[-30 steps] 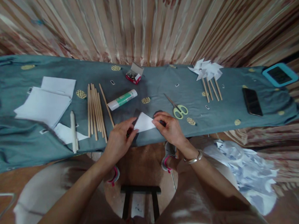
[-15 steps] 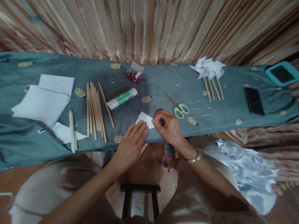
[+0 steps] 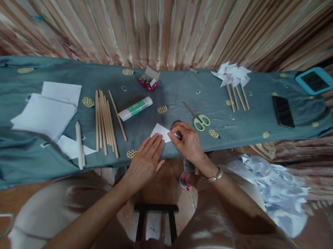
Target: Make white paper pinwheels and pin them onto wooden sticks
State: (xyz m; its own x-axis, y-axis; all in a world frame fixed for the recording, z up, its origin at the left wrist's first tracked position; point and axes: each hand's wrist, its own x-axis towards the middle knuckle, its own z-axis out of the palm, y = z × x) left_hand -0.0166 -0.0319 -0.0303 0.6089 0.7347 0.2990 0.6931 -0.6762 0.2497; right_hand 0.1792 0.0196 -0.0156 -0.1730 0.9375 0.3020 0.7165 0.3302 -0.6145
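A small piece of white paper, folded or cut to a point, lies at the table's near edge. My left hand rests flat on its lower left part with the fingers stretched out. With thumb and forefinger closed together, my right hand pinches the paper's right corner. Something dark shows under the curled fingers of that hand; I cannot tell whether it is an object or shadow. Just beyond the right hand lie green-handled scissors. A glue stick rests beyond the paper to the left.
Several wooden sticks, a white pen-like tool and stacked white paper lie left. An open red box sits at the back. Paper pinwheels, a phone and a blue-framed device lie right. Paper scraps fill a bag below.
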